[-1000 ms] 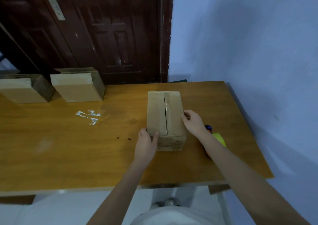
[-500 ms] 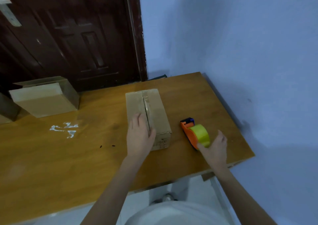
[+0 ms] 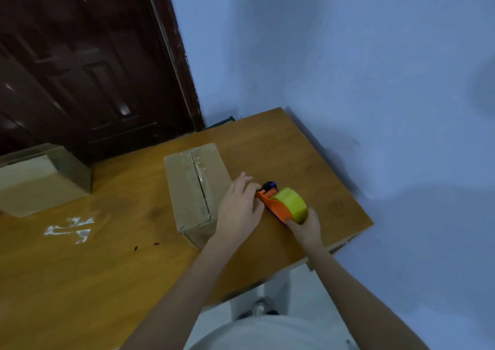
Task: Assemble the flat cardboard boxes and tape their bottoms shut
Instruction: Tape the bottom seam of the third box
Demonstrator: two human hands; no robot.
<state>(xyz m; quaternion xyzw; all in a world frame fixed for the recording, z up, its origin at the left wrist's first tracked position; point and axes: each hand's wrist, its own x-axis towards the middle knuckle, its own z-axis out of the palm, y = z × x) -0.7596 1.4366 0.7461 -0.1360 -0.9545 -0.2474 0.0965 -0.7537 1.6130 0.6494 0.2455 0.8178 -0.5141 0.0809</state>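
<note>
A small cardboard box [image 3: 194,189] stands on the wooden table [image 3: 107,269] with its flaps closed and clear tape over part of the centre seam. Just right of it lies an orange tape dispenser [image 3: 278,207] carrying a yellow-green tape roll [image 3: 292,203]. My right hand [image 3: 305,227] grips the dispenser's near end, fingers curled round the roll. My left hand [image 3: 239,207] lies between box and dispenser, fingers stretched out flat, fingertips touching the dispenser's front end.
Another assembled cardboard box [image 3: 40,178] sits at the table's far left. White tape scraps [image 3: 71,227] stick to the tabletop. A dark wooden door [image 3: 88,55] stands behind; a blue wall [image 3: 348,68] runs along the table's right edge.
My right hand left the box, reached the dispenser and took hold of it. My left hand came off the box top and moved right to the dispenser. The view swung rightward.
</note>
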